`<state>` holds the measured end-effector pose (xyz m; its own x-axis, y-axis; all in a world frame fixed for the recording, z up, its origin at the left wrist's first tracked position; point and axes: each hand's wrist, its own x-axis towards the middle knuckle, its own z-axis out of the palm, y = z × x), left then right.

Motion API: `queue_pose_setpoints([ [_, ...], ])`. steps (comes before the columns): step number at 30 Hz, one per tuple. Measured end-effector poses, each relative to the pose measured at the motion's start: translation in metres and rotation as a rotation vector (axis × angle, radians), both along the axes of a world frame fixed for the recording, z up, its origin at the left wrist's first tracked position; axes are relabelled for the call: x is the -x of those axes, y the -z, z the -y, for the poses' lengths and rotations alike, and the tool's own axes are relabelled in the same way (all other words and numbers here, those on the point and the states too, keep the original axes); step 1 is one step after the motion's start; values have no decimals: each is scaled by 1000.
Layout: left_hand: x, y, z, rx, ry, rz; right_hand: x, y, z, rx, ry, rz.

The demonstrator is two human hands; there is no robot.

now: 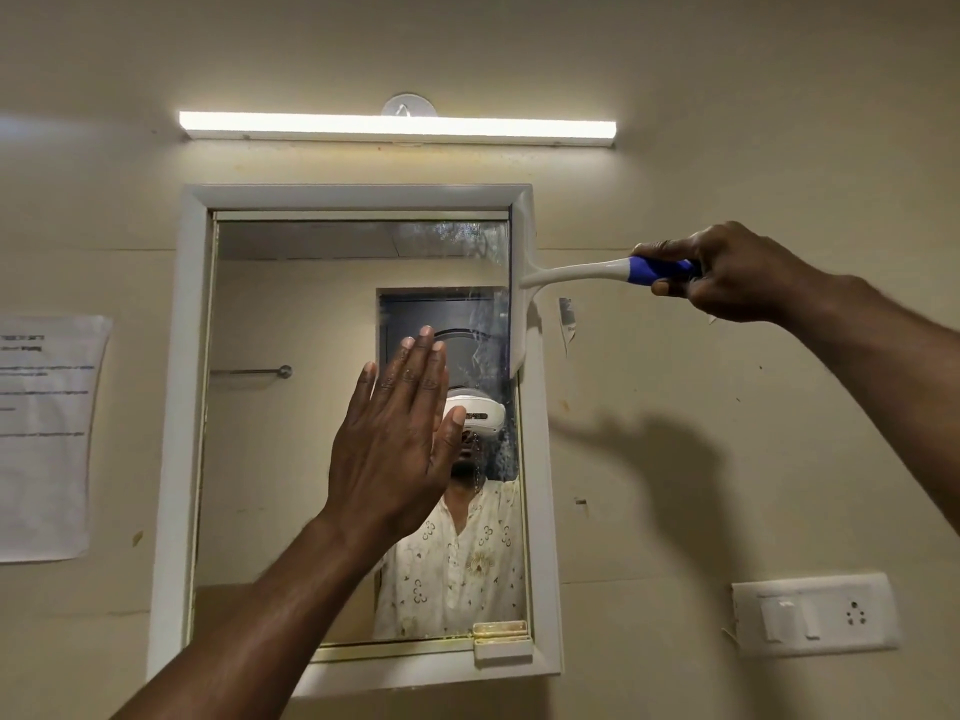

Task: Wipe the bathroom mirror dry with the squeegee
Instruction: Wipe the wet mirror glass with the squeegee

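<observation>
The bathroom mirror (291,459) hangs on the wall in a white frame (182,407). Water drops and streaks cover its upper right part and right edge. My right hand (727,275) grips the blue end of a white squeegee (571,272). The squeegee's blade stands upright against the mirror's right edge, over the frame. My left hand (400,433) lies flat against the glass near the middle, fingers together and pointing up. A person in a white patterned shirt is reflected in the lower mirror.
A lit tube light (397,128) runs above the mirror. A paper notice (47,439) is stuck to the wall on the left. A white switch plate with a socket (815,613) sits at the lower right. A small white latch (501,644) sits at the frame's bottom right.
</observation>
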<state>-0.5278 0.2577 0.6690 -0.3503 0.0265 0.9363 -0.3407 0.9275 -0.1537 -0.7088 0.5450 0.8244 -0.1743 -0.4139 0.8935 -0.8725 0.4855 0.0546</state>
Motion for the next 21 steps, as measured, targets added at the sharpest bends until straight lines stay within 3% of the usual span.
queue_pose_setpoints([
  [8,-32,4,6,-15,5,-11,-23,0,0,-49,101,-74],
  [15,-75,6,16,-81,38,-39,-71,19,45,-97,-37,-137],
  [21,-123,14,38,-140,-66,-54,-111,47,118,-167,-207,-236],
])
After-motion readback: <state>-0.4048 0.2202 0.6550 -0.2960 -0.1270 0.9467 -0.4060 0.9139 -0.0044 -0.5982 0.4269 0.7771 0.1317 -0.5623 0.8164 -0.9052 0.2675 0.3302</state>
